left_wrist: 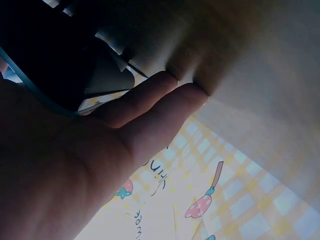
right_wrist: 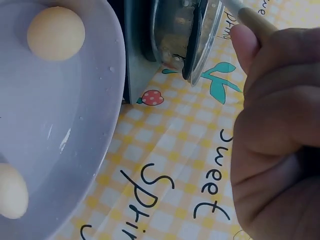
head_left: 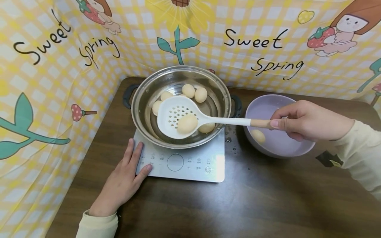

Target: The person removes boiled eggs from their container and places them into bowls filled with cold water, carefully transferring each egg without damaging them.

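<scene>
My right hand (head_left: 312,120) grips the wooden end of a white slotted spoon (head_left: 220,121). An egg (head_left: 187,124) lies in the spoon's perforated head, which is over the steel pot (head_left: 135,110). Several more eggs (head_left: 189,90) sit in water inside the pot; the spoon partly covers some. Under the pot is a white induction cooker (head_left: 181,175). My left hand (head_left: 120,181) rests at the cooker's left edge, fingers extended. Below my right hand stands a purple bowl (head_left: 285,152); in the right wrist view it holds two eggs (right_wrist: 56,33).
Water drops (head_left: 228,140) dot the dark wooden table (head_left: 238,205) between cooker and bowl. Black side handles (head_left: 128,96) stick out from the pot. A yellow checked cloth (head_left: 238,19) with printed figures hangs behind and along the left. A small dark piece (head_left: 327,159) lies right of the bowl.
</scene>
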`<state>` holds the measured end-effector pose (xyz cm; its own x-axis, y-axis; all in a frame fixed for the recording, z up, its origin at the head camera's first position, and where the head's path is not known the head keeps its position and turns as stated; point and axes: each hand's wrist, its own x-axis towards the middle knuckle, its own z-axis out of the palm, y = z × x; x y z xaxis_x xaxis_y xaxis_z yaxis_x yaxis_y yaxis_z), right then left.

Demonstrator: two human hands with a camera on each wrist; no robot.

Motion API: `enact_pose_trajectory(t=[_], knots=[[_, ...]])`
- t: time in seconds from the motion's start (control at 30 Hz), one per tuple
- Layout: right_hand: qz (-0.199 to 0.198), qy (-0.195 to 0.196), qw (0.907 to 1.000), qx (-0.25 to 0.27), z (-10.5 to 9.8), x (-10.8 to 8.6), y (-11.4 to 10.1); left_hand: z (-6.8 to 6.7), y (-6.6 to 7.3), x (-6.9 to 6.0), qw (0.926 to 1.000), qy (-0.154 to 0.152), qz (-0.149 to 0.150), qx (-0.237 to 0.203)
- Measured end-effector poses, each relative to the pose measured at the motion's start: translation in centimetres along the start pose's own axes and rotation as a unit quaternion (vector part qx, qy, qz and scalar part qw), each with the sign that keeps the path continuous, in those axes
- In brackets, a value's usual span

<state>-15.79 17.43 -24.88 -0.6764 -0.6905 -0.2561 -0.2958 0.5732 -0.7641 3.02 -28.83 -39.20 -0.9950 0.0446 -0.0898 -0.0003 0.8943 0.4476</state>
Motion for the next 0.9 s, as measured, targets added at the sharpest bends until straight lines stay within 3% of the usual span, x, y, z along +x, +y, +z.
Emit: enact_pose_trajectory(t=[0.2, 0.5, 0.77, 0.9], knots=[[0.019, -0.008, 0.9993, 0.032, -0.2, -0.2, 0.3, -0.1, 0.1, 0.0, 1.0000, 0.001, -0.002, 0.003], [0.014, -0.007, 0.9979, 0.064, -0.6, -1.3, 0.5, -0.1, 0.3, 0.0, 1.0000, -0.005, -0.004, 0.002], [-0.018, -0.017, 0.9906, 0.134, -1.2, -3.4, 1.6, -0.2, 0.3, 0.2, 1.0000, -0.004, -0.001, 0.004], [-0.038, -0.029, 0.9895, 0.137, -1.6, -4.7, 2.2, -0.3, 0.3, 0.1, 1.0000, 0.000, 0.000, 0.004]])
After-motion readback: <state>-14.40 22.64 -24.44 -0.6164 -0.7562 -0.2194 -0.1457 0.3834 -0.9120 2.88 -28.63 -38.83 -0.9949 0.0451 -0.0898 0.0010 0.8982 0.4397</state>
